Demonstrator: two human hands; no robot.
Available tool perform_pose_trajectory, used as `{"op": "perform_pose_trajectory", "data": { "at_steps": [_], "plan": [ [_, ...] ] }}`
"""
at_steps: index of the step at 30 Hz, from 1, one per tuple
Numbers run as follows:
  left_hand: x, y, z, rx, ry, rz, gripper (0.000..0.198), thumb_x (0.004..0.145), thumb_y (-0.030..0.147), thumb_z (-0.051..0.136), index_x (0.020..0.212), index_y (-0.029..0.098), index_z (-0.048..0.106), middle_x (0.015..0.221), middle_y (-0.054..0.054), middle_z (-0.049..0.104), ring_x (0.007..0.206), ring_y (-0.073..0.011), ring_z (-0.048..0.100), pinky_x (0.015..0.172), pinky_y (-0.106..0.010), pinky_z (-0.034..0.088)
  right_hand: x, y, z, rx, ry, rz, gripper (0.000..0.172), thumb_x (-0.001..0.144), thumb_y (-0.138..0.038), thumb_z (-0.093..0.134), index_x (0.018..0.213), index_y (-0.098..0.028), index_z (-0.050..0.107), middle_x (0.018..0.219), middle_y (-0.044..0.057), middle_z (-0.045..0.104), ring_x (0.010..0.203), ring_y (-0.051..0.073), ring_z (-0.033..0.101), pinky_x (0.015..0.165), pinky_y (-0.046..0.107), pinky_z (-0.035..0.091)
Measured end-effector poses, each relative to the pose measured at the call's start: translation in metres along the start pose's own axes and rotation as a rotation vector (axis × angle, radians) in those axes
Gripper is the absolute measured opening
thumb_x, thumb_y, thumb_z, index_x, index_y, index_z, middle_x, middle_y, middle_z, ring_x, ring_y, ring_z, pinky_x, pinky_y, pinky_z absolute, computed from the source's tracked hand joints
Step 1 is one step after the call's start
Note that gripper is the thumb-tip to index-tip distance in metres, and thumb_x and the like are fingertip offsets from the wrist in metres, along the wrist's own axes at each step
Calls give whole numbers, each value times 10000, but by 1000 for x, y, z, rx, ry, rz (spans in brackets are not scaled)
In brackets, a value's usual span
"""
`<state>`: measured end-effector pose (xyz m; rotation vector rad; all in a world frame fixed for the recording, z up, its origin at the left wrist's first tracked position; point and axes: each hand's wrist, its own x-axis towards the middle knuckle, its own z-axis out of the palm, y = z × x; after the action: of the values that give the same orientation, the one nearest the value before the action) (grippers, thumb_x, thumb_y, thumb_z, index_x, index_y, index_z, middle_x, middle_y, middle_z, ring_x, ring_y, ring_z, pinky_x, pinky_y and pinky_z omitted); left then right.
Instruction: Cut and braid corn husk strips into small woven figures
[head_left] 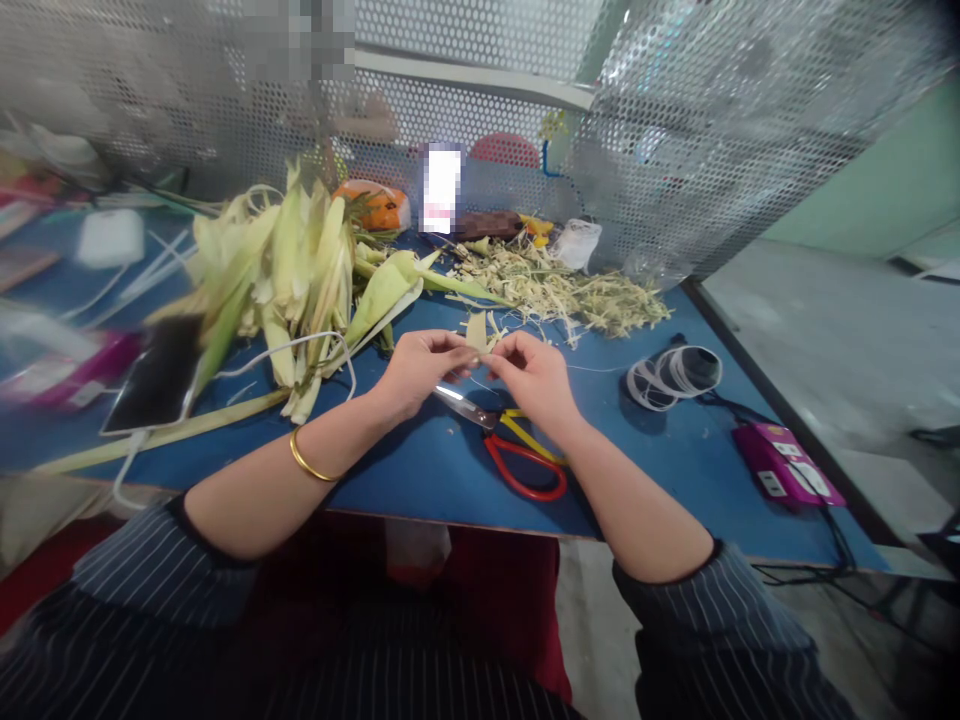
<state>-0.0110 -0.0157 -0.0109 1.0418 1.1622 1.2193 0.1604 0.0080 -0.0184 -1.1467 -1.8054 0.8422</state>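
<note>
Husk pile [300,260] sits left of centre toward desk's [420,475] rear edge. Left hand [420,370] pinches pale husk strip [477,332] mid-desk; scissors [489,420] toward front edge; right hand [534,378] pinching same strip, maybe thread [600,369] too; spool [675,375] near right edge.

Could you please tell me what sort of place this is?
Probably a small handicraft workshop, though I cannot be certain: leafy husks and a heap of shredded trimmings lie on a blue worktable, with scissors and wound white thread also on it.
</note>
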Motion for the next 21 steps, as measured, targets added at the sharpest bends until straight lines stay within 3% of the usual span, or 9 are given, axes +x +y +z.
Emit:
{"op": "perform_pose_trajectory", "data": {
  "at_steps": [3, 6, 11, 17, 21],
  "plan": [
    [2, 2, -2, -123, 4, -101, 122, 686, 213, 779, 716, 140, 687, 648, -19, 681, 538, -81, 575, 560, -228, 455, -3, -3, -2, -56, 60, -242, 141, 807, -185, 698, 926, -231, 637, 943, 18, 626, 781, 135, 611, 777, 330, 514],
    [1, 3, -3, -192, -38, -162, 120, 672, 204, 779, 702, 139, 683, 616, -13, 659, 539, -80, 570, 547, -220, 445, -3, -3, -3, -75, 45, -375, 151, 836, -180, 684, 955, -274, 685, 997, 24, 566, 846, 152, 586, 793, 346, 519],
    [0, 4, -3, -245, -77, -250, 131, 636, 183, 795, 667, 139, 676, 602, -3, 634, 533, -70, 545, 547, -214, 455, -3, -5, -3, -108, 61, -418, 68, 839, -215, 708, 841, -282, 716, 889, 13, 546, 864, 177, 571, 793, 361, 505],
    [1, 4, -5, -305, -152, -322, 97, 630, 127, 775, 644, 137, 679, 594, -11, 613, 541, -69, 541, 503, -189, 446, -4, -6, -3, -112, 76, -446, 80, 870, -206, 674, 838, -269, 711, 897, 22, 578, 864, 174, 593, 808, 357, 499],
    [-1, 4, -2, -252, -150, -269, 105, 675, 173, 770, 676, 128, 675, 620, -14, 640, 551, -70, 571, 552, -197, 472, -3, -2, -3, -139, 77, -451, 84, 878, -202, 656, 818, -253, 686, 893, 17, 580, 872, 170, 594, 819, 352, 494]
  ]
}}
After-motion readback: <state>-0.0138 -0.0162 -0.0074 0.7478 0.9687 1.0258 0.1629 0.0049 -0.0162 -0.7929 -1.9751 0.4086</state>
